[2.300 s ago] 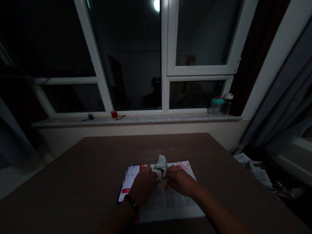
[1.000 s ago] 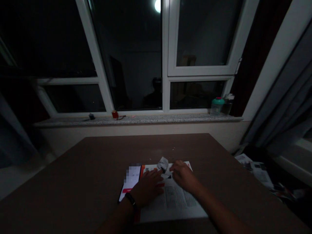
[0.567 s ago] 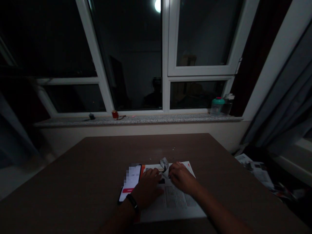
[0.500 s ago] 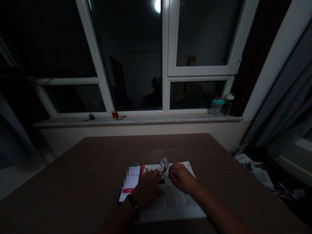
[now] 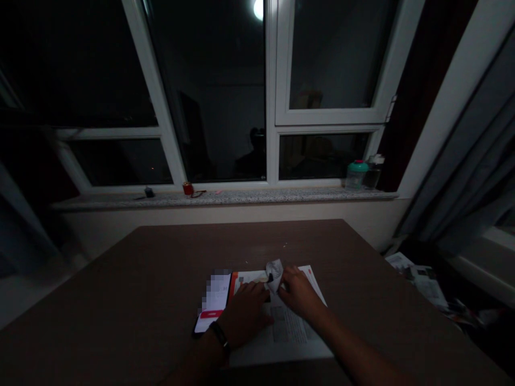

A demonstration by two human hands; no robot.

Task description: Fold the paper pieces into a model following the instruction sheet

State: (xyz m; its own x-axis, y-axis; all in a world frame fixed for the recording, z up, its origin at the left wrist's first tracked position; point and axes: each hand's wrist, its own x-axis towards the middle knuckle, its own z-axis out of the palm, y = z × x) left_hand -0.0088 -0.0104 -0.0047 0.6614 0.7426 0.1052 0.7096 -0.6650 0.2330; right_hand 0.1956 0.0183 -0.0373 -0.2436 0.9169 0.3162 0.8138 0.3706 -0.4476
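Two hands on the paper. My left hand lies flat and open on the printed sheet, wearing a black wristband, and holds nothing I can see. My right hand is half curled, with its fingers against the crumpled white paper at the far edge of the sheet; can't tell if it's actually gripping it. The crumpled bit stands up between my two hands, a small dark spot showing at its base. Just left of the sheet, a phone lies with its screen lit, partly blurred. All of this sits near the near edge of a brown table. Farther off, on the windowsill, are a small red object and a teal-lidded bottle. Loose papers lie low on the right.
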